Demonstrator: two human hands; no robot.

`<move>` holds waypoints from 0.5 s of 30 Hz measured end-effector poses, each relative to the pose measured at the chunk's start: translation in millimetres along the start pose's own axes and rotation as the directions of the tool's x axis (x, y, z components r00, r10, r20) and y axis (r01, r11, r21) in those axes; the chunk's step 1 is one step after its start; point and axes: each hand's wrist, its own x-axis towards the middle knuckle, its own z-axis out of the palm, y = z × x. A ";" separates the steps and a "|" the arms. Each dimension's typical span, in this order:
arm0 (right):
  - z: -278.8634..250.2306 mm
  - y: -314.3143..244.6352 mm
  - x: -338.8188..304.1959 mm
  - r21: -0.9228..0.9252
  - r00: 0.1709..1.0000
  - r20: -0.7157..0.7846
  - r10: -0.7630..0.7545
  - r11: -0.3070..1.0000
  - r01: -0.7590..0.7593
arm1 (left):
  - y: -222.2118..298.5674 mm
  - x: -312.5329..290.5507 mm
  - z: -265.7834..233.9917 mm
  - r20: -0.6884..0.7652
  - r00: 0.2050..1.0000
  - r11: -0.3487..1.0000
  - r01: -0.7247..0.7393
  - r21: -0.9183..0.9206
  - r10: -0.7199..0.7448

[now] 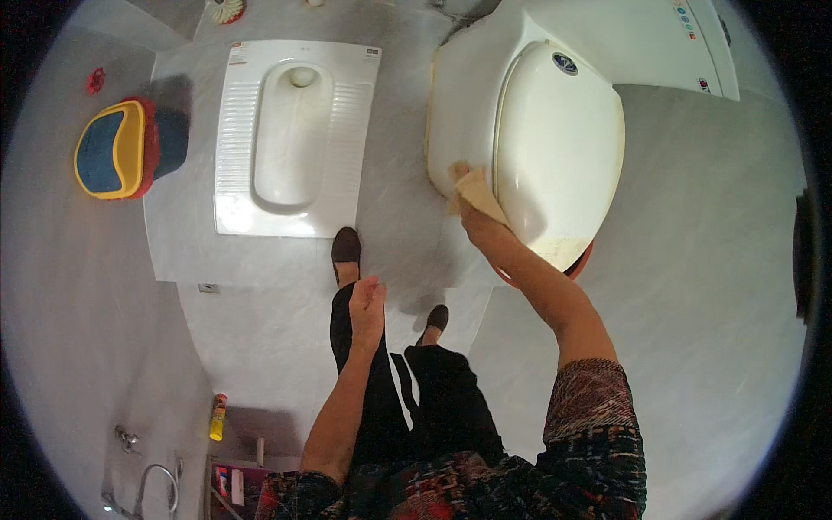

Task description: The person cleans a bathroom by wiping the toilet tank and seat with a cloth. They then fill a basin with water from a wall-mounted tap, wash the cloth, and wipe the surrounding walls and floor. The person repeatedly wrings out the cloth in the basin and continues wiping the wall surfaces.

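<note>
Beside me, the right hand (485, 227) clutches a tan cloth (480, 196) against a sitting toilet (464, 95) (light, limp, I'd judge; best bunched mid-fold). Left hand (367, 305) loosely curled, seemingly empty, over a trouser leg (341, 329).

The wearer's top (459, 494) was dark, with a broken multicoloured pattern and red patches at 6 o'clock. The right sleeve (598, 451), between 4 and 5 o'clock, carried a reddish-brown streaked band (585, 394) and ended near the elbow. Trousers (451, 390) at 6 o'clock were plain black; both low-cut shoes (347, 245) were dark brown.
</note>
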 end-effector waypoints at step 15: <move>95.5 -225.5 -137.2 0.685 0.601 -0.494 0.629 0.707 -0.176 | -120.6 -67.5 82.2 -0.137 0.982 0.966 -0.159 -0.204 0.133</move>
